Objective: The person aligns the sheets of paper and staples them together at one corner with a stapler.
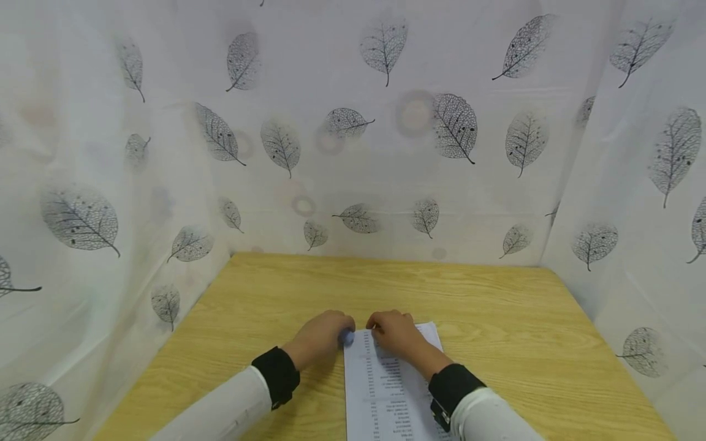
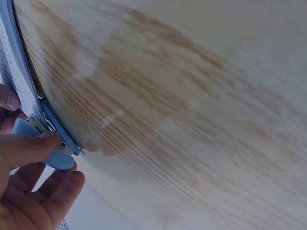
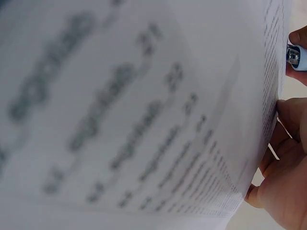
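In the head view my left hand (image 1: pixel 322 335) grips a small blue stapler (image 1: pixel 346 336) at the far left corner of a stack of printed paper (image 1: pixel 375 398). The left wrist view shows thumb and fingers around the stapler (image 2: pixel 60 161), the paper corner lying right at its mouth. My right hand (image 1: pixel 398 335) holds the stack's far edge, a short way right of the stapler. Up close in the right wrist view, the printed sheet (image 3: pixel 158 115) fills most of the picture, with the right hand's fingertips (image 3: pixel 254 195) at its edge.
A wood-grain table (image 1: pixel 496 318) lies under the paper and hands. Behind it and at both sides hangs a pale curtain (image 1: pixel 342 177) printed with dark leaves, meeting the table's far edge.
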`<action>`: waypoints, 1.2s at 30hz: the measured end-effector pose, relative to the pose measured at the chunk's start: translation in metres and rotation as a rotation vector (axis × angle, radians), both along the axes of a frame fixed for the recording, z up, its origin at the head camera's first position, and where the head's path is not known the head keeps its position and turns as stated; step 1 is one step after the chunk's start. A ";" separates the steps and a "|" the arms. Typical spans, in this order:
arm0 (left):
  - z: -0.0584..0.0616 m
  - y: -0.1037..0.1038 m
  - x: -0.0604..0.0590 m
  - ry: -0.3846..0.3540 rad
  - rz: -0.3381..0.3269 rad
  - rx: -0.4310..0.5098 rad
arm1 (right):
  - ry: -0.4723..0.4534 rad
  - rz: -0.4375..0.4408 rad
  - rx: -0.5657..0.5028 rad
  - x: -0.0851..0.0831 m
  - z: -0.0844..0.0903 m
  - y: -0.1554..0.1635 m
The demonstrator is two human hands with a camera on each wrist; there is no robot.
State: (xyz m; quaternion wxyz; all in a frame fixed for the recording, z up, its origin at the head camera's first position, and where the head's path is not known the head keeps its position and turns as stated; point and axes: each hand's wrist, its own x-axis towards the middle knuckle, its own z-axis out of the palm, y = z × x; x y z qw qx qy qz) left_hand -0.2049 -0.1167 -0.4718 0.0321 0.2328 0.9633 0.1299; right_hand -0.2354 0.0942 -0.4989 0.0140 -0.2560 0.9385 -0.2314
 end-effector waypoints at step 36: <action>-0.032 0.032 -0.018 0.010 -0.094 -0.032 | 0.166 -0.006 0.144 0.029 0.027 0.078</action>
